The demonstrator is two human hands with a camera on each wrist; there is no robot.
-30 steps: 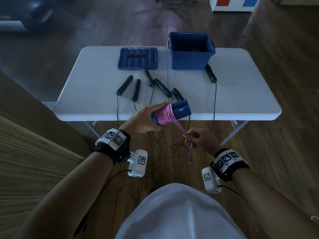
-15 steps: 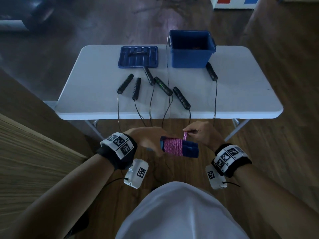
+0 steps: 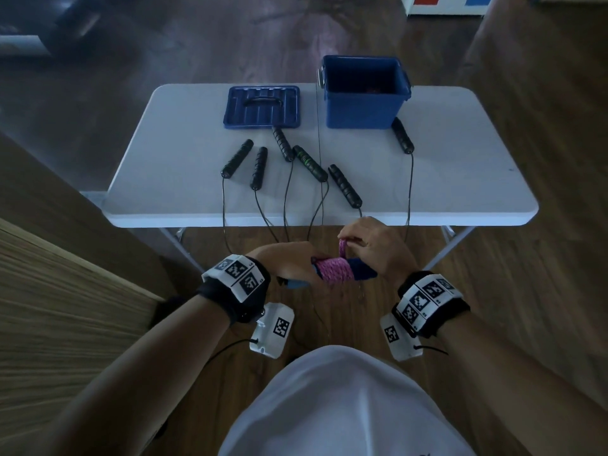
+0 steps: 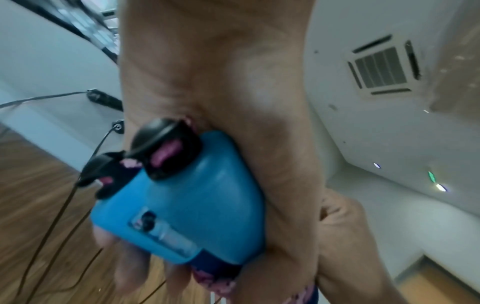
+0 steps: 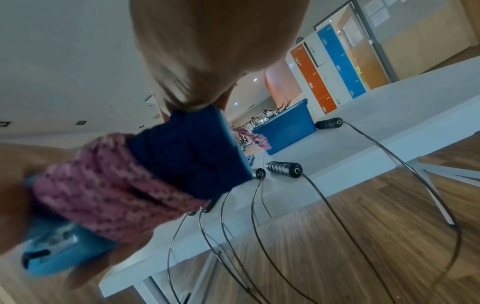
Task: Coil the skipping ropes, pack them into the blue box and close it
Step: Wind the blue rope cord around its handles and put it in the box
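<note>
Progress stands at an early-to-middle stage, by my judgement. My left hand grips the pair of light-blue plastic handles of the pink braided skipping rope, fingers curled round them, well in front of the table edge. My right hand pinches the last short tail of that rope just above the wound bundle, so this coil looks all but finished and only its end wants securing.

On the white folding table six black ribbed handles lie apart, their thin black cords hanging over the near edge to the floor; none of these is coiled yet.

The open blue plastic box stands at the far side. Something dim lies at its bottom, but I cannot tell what. The flat blue lid with a handle lies beside it, off the box.

Outstanding: pack this bundle, coil the black ropes, pack them, fit the lid.
</note>
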